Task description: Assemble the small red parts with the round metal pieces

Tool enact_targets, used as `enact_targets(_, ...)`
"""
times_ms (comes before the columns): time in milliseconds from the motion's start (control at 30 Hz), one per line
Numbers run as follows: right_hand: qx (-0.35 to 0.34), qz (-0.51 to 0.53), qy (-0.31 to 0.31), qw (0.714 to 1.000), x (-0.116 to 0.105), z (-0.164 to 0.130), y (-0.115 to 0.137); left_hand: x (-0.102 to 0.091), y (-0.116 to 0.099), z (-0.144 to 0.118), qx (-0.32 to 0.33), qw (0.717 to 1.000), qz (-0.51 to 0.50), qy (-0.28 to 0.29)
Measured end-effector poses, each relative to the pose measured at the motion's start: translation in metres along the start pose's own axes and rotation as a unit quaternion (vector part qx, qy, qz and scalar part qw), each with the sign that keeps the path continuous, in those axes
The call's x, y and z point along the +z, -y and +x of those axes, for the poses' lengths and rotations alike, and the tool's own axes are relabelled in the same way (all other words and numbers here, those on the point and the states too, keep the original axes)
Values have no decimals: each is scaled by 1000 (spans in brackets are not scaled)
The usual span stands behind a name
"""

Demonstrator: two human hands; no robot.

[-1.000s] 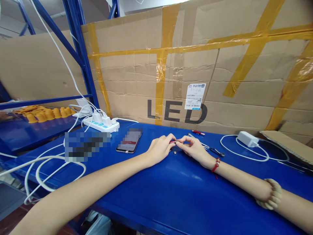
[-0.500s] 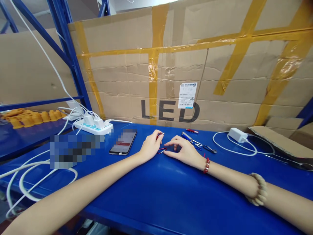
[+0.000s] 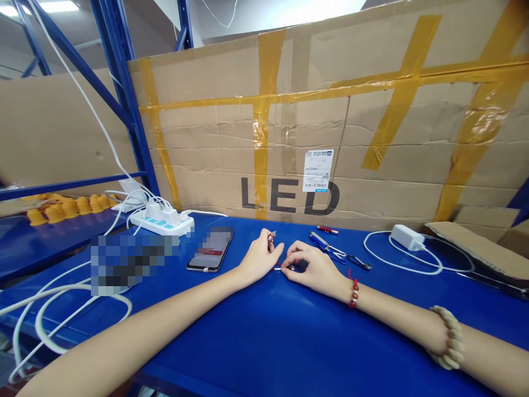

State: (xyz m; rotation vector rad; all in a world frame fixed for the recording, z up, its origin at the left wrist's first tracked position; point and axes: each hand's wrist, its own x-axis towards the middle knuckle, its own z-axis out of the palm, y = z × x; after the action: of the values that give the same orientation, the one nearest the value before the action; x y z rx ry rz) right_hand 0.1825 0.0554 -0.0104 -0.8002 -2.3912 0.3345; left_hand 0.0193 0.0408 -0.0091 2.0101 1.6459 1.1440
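My left hand (image 3: 258, 256) is closed around a small shiny silver-and-red piece (image 3: 271, 236); most of it is hidden by the fingers. Close to its right, my right hand (image 3: 316, 270) bends low over the blue table (image 3: 264, 336). Its thumb and forefinger pinch a small red carabiner (image 3: 278, 268) with a silver part, largely covered by the fingers. Past the right hand lie a blue pen-like piece (image 3: 318, 240) with a silver clip (image 3: 335, 252), a black carabiner (image 3: 359, 262) and a slim red pen-like piece (image 3: 327, 230).
A phone (image 3: 210, 251) lies left of my hands. Further left are a white power strip (image 3: 163, 222) with plugs, loose white cables (image 3: 39, 320) and a blurred-out patch. A white charger (image 3: 407, 237) with its cable sits at right. A big cardboard box (image 3: 206, 149) stands behind the table.
My right hand's fingers have closed in on the red carabiner. My left hand has turned slightly, with the small piece still in it. The view has tilted up a little.
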Motion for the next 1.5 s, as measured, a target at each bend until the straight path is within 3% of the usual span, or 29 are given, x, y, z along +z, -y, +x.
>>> enact_targets(267, 36, -3, -29, 999, 0, 1, 1, 3, 6, 0, 50, 997, 59, 8)
enact_targets(400, 43, -13, -34, 998, -1, 1, 2, 1, 2, -2, 50, 994, 82, 47)
enact_targets(667, 64, -36, -45, 996, -2, 1, 3, -2, -3, -3, 47, 990, 121, 59)
enact_targets(967, 43, 15, -60, 997, 1, 3, -2, -3, -6, -4, 31, 994, 92, 42)
enact_targets(1367, 62, 21, -77, 995, -1, 1, 0, -3, -5, -4, 108, 994, 6, 19)
enact_targets(1500, 24, -2, -45, 999, 1, 1, -3, -4, -6, -4, 116, 993, 0, 18)
